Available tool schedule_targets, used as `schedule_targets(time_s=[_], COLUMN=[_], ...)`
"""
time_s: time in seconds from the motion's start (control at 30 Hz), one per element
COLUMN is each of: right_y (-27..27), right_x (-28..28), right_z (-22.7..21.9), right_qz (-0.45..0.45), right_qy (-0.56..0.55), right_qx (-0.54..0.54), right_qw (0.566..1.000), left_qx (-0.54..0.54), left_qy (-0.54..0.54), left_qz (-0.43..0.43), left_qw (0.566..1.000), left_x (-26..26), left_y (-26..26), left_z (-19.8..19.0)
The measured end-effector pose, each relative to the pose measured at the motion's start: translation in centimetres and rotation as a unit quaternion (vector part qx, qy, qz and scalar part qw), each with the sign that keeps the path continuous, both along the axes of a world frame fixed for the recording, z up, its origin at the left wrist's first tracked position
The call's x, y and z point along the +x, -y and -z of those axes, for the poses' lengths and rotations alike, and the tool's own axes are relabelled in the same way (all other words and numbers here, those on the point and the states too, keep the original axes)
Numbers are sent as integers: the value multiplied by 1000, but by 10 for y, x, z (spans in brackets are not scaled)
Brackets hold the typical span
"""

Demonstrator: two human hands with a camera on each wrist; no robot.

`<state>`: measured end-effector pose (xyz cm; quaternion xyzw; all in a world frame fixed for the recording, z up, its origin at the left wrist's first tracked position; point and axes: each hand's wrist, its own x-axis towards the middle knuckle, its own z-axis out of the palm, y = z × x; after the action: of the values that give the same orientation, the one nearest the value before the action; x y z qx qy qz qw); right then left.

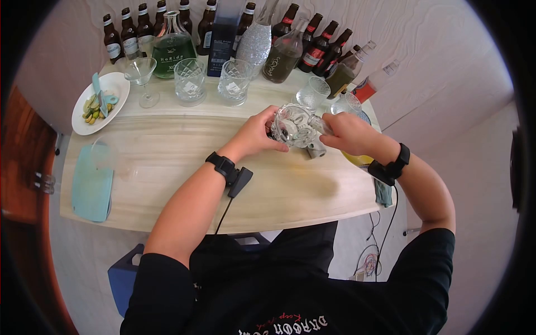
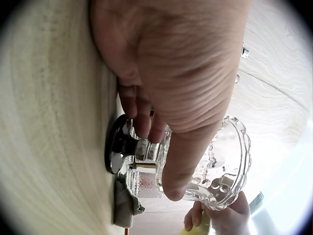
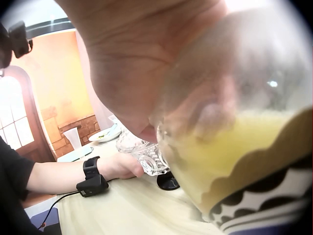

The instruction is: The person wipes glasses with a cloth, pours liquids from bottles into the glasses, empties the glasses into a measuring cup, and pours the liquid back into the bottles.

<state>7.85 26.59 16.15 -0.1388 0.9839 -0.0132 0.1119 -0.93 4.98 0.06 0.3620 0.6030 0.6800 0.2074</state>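
Note:
My left hand (image 1: 259,133) grips a clear footed glass dessert cup (image 1: 291,120) with a scalloped rim. Its thumb lies along the bowl's side in the left wrist view, with fingers curled near the stem. Below that hand, the cup's round black foot (image 2: 119,147) is close to the table. My right hand (image 1: 353,134) holds a clear glass bottle (image 3: 230,161) by the neck, tilted so its mouth points at the cup's rim. Yellow liquid and a scallop-patterned label show on the bottle's rounded body. A small grey cylinder (image 1: 316,149) sits beside the cup.
Brown beer bottles (image 1: 113,42), a green decanter (image 1: 173,53) and a dark box (image 1: 223,44) line the back. Cut tumblers (image 1: 190,84) and a stemmed glass (image 1: 148,97) stand before them. At left are a plate (image 1: 120,89) of food and a teal board (image 1: 92,184).

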Motion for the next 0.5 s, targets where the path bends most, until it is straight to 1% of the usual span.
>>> schedule_targets(time_s=[0.07,0.17,0.3,0.37,0.5], right_y=[2,0,0,2,9], right_x=[0,-1,0,2,3], right_z=[-1,2,1,-1,-6], right_qz=[-2,-2,-7,-16,-9], right_qy=[12,9,14,14,34], right_qx=[21,29,25,17,22], right_qw=[1000,1000,1000,1000,999], left_qx=[38,38,50,45,43], left_qy=[-29,-28,-32,-48,-46], left_qz=[-17,-21,-16,-35,-39], left_qw=[999,999,998,997,997], left_x=[0,-4,-3,-1,-1], left_y=[-2,-4,-5,-5,-4], left_z=[4,11,10,6,7])
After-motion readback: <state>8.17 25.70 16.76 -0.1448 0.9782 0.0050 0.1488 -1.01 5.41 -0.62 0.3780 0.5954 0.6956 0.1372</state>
